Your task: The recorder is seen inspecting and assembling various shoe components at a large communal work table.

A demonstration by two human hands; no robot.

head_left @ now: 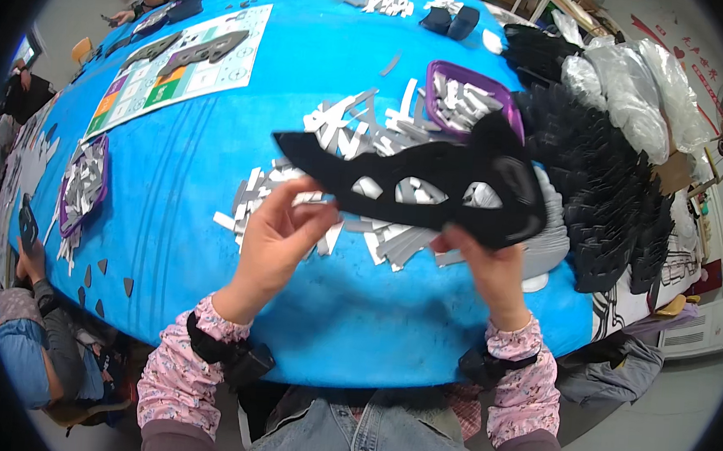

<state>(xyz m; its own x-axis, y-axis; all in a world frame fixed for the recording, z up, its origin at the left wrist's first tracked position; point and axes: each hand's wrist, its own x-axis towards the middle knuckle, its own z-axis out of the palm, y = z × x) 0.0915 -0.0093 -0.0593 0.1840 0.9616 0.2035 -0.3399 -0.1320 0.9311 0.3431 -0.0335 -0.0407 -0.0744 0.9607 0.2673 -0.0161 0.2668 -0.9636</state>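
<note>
Above the near part of the blue table I hold up a long, curved black piece (441, 168) with several cut-out openings along its middle. It tapers to a point on the left and widens at the right; its exact kind is unclear. My left hand (281, 232) pinches its lower edge near the tapered end. At the wide end, my right hand (489, 264) grips the lower edge, with some fingers hidden behind the piece. Beneath and behind it lie loose white and grey strips (250, 197).
A purple basket (515, 123) of strips stands behind the piece, another purple basket (67, 222) at left. Stacked black pieces (591, 183) and clear plastic bags (631, 93) crowd the right. A printed sheet (243, 66) lies far left on the blue table (354, 326). Other people sit at left and far left.
</note>
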